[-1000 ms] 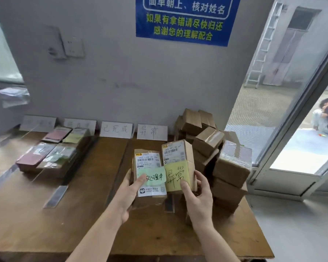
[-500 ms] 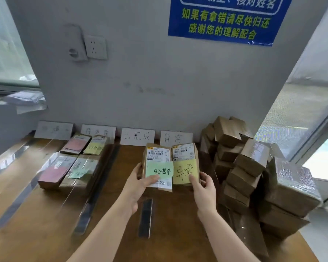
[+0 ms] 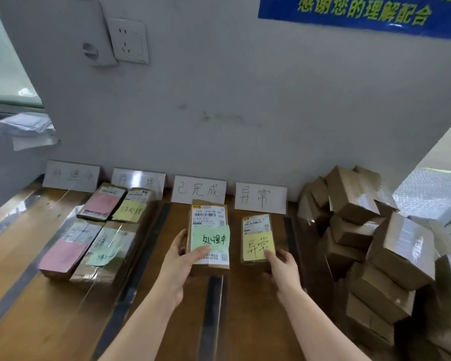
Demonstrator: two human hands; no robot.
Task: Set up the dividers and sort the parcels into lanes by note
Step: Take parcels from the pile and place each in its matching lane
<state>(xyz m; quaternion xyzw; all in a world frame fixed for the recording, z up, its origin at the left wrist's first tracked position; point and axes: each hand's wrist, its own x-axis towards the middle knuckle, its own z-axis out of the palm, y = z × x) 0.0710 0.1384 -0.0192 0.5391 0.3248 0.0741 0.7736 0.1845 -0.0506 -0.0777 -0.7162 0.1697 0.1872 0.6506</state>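
Mid-frame, the left hand [image 3: 180, 264] curls its grip round the parcel with the green note [image 3: 209, 230], thumb on the note. Just right of it, the right hand [image 3: 284, 269] pinches the parcel with the yellow note [image 3: 255, 238], below the rightmost white sign [image 3: 260, 198], over the tabletop [image 3: 18, 295].

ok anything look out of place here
Yes: the parcel with the green note, held by the left hand, reads 处理中 but is in front of the 已完成 sign. The yellow-note parcel matches its 异常 sign.
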